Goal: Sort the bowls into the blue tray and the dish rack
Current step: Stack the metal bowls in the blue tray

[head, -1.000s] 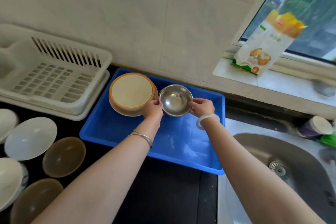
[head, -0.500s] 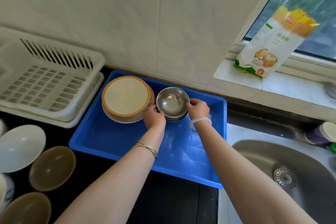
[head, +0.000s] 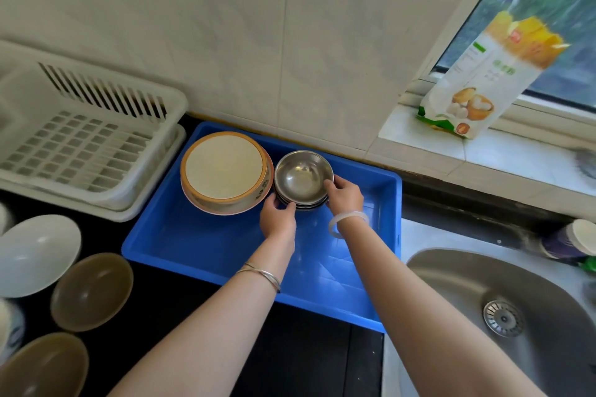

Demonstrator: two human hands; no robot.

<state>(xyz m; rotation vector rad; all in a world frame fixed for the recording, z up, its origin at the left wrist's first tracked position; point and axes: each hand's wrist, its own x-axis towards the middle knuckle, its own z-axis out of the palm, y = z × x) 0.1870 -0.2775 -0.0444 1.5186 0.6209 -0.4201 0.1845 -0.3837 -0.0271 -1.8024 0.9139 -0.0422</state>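
Head view, starting at my far left: a white bowl point(head: 34, 255) sits on the dark counter point(head: 290, 361), with two brown bowls near it, one point(head: 92, 292) just to its right and another point(head: 43, 367) at the bottom edge. Behind them stands the white dish rack point(head: 80, 142), and I see nothing in it.

Next comes the blue tray point(head: 206, 245), pushed against the tiled wall point(head: 225, 26) and touching the rack's right side. In its back left corner I see an orange-rimmed bowl point(head: 225, 171) with a cream inside, resting on what looks like a second dish of the same kind. Just beside it, at the back middle of the tray, is a stack of steel bowls point(head: 301, 179), nested upright and resting on the tray floor.

My left hand point(head: 277, 219) has its fingers curled onto the near left edge of that stack, and my right hand point(head: 345, 195) grips the right side, thumb over the top bowl's rim. So both hands are closed around the steel stack. A thin bangle point(head: 261, 275) sits on my left wrist and a pale ring bracelet point(head: 348, 221) on my right.

Further right, a steel sink point(head: 451, 284) with its drain point(head: 503, 317) fills the lower corner. Above it a flour bag point(head: 493, 74) stands tilted on the window ledge point(head: 483, 155).
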